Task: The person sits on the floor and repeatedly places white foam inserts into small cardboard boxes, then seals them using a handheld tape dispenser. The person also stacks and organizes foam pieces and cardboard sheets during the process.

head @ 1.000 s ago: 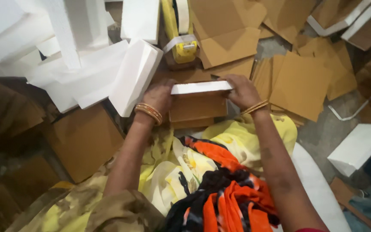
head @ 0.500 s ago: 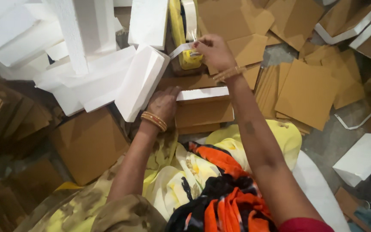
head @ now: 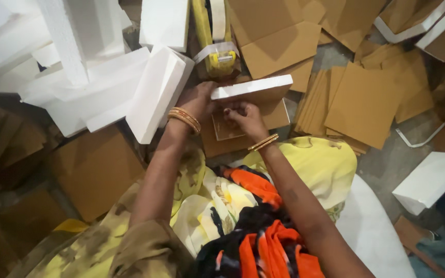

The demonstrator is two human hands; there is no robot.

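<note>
2 hands work 1 cardboard box (head: 243,116) capped by 1 white foam slab (head: 251,87): left hand (head: 197,100) grips its end, right hand (head: 244,117) pinches its front. 1 yellow tape dispenser (head: 217,51) lies just behind; foam blocks (head: 155,92) crowd the left.

— What's the floor (head: 382,164) like?
— Grey, maybe bare concrete, though little shows. Flat brown cardboard sheets (head: 372,103) lie scattered across it, upper right.
— And the left?
— White foam slabs (head: 99,87) piled high; below them brown cartons (head: 96,172) in shadow. Light falls brightest on the foam.
</note>
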